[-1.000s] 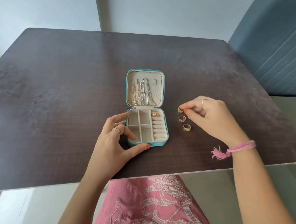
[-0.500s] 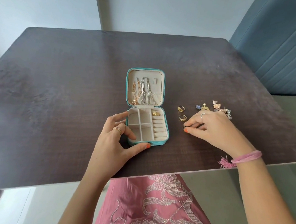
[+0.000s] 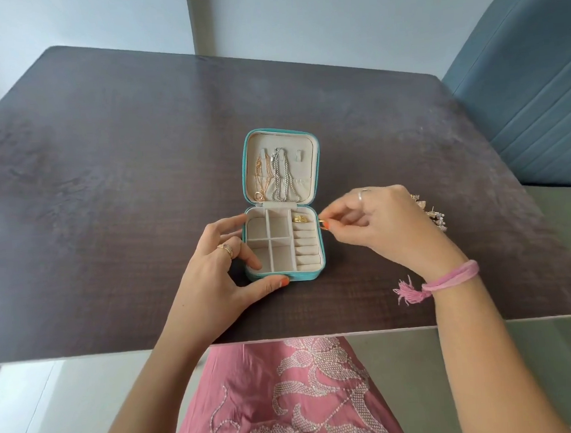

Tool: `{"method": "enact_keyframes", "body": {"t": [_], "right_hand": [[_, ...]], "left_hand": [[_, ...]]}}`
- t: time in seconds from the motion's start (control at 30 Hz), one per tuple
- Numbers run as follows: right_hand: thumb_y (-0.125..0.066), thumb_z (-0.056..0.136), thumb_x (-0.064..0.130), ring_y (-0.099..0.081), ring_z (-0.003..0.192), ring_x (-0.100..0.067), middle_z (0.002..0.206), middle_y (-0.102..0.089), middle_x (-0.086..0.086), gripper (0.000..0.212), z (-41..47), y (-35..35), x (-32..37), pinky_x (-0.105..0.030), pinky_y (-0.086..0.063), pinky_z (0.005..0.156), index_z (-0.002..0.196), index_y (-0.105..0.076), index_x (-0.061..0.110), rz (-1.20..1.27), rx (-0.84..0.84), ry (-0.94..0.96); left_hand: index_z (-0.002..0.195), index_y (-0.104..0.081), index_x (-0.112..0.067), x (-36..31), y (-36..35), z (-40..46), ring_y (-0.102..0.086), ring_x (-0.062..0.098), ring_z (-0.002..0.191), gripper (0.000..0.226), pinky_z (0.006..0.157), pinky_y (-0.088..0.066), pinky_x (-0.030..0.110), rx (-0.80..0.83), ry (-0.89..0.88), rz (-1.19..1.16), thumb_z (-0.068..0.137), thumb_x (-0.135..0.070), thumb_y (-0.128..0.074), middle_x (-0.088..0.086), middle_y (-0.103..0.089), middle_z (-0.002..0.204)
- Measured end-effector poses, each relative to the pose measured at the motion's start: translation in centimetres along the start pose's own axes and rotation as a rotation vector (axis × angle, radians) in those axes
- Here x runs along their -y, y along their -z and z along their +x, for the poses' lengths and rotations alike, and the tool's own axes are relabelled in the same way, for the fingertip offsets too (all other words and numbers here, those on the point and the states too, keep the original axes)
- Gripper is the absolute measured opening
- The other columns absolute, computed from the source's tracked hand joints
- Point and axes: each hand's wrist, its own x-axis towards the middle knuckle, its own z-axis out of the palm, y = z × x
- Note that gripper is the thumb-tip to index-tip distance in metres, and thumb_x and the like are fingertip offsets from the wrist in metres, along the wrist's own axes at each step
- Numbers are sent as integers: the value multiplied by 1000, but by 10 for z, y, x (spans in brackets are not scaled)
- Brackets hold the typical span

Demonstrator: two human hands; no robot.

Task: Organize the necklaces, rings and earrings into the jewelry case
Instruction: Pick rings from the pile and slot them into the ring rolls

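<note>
Since half a second ago, the right hand (image 3: 384, 223) has been moved from the table to the right rim of the jewelry case (image 3: 286, 277), where a gold ring (image 3: 321, 222) is pinched between thumb and fingertip. The left hand (image 3: 220, 271) is curled around the case's left and near edges, thumb along the front wall. The lid is laid open flat, with gold and silver necklaces (image 3: 276, 178) hung inside. One ring (image 3: 300, 218) is seated in the top ring slot. Earrings (image 3: 434, 214) are partly hidden behind the right hand. Bare dark table (image 3: 107, 195) is spread wide to the left and beyond the case.
</note>
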Motion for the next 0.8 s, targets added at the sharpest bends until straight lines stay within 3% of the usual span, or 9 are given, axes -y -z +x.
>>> {"method": "enact_keyframes", "body": {"t": [0.27,0.5,0.67,0.8], "right_hand": [[-68,85,12,-68,75,-8,90,-71,-1,19,21,-12,6,-22,-56,74,102,-75,16,-93,152,67],[-69,84,15,-64,72,4,88,-73,8,21,23,-14,6,-11,-52,78,105,-73,18,-131,185,64],[-67,83,14,-66,71,-9,87,-71,1,15,22,-23,7,-33,-57,72,95,-76,16,-236,159,161],[-66,86,14,-62,68,-19,90,-62,-3,14,17,-31,8,-39,-55,63,93,-77,11,-328,99,210]], "left_hand": [[69,-54,-27,-2,0,1,-51,-1,111,37,85,-31,-5,6,25,-10,59,-61,-68,-17,-40,132],[69,-54,-27,-1,0,1,-52,-1,110,38,86,-32,-5,8,17,-15,60,-62,-68,-16,-41,132],[69,-55,-26,-1,0,1,-52,-1,109,39,86,-32,-5,3,16,-14,59,-61,-68,-17,-42,131],[69,-57,-24,0,0,1,-51,-4,108,41,85,-32,-5,10,20,-15,59,-62,-68,-17,-41,131]]}}
